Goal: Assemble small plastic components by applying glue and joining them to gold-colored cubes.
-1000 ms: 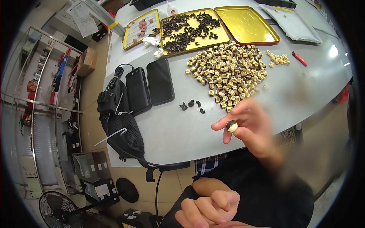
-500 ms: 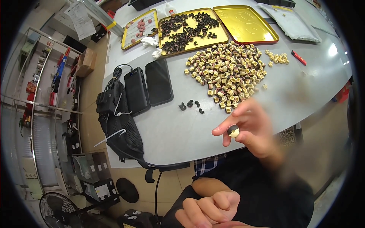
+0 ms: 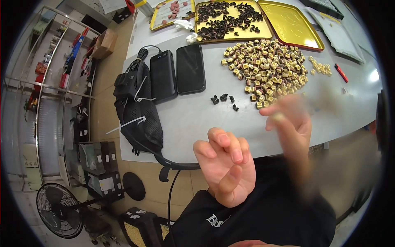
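Observation:
My left hand (image 3: 226, 164) hovers over the table's near edge, palm up, with loosely bent fingers and nothing in it. To its right, my right hand (image 3: 294, 121) is smeared by motion. A small cream-and-black piece (image 3: 278, 117) shows as a pale blur at its fingertips. Just beyond that hand lies a large heap of small cube-like pieces (image 3: 267, 70), cream with dark and pinkish layers. Several curved black pieces (image 3: 223, 97) rest loose on the grey table left of the heap.
Farther back are a gold tray of black pieces (image 3: 230, 35), an upturned gold lid (image 3: 292, 24) and a tray of pink pieces (image 3: 156, 24). A power bank (image 3: 163, 76), phone (image 3: 191, 68) and black pouch (image 3: 138, 109) lie left. Cream bits (image 3: 320, 67) and a red pen-like tool (image 3: 341, 73) lie right.
My left hand has risen from my lap to the table edge, its fist opening palm up. My right hand has shifted right and slightly up. The view has also shifted.

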A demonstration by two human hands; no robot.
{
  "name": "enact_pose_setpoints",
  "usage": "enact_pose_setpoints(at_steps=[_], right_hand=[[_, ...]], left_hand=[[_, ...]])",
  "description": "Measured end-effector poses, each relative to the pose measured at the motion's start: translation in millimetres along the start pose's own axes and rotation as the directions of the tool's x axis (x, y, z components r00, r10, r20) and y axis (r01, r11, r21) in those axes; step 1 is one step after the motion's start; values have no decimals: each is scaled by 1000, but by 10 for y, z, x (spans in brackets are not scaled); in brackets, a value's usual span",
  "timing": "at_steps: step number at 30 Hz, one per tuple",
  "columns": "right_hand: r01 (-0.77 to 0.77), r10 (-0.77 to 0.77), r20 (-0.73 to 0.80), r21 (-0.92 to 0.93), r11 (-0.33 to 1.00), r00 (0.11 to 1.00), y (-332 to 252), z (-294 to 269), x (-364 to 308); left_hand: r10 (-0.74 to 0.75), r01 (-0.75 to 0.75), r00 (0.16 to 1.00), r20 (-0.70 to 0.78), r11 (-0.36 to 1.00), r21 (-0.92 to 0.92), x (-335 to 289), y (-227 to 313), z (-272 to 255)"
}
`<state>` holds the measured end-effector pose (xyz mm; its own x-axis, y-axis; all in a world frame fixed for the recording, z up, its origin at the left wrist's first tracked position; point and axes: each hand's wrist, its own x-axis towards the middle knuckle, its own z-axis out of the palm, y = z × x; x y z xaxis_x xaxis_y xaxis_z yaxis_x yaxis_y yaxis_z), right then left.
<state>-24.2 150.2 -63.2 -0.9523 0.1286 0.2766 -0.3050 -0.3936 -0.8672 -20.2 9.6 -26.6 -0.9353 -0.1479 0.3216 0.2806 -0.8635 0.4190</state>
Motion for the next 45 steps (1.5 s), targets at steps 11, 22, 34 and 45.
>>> enact_pose_setpoints(at_steps=[11, 22, 34, 45], right_hand=[[126, -149, -91, -224, 966, 985, 34, 79, 53], [183, -225, -77, -364, 913, 971, 160, -60, 50], [142, -206, -132, -383, 913, 970, 315, -75, 44], [143, -199, -97, -413, 899, 975, 300, -110, 12]], left_hand=[[-206, 279, 939, 276, 925, -257, -734, 334, -57], [-204, 287, 938, 279, 909, -301, -662, 247, -87], [-314, 462, 872, 375, 782, -419, -364, 241, 192], [-382, 536, 840, 386, 693, -481, -365, 307, 161]])
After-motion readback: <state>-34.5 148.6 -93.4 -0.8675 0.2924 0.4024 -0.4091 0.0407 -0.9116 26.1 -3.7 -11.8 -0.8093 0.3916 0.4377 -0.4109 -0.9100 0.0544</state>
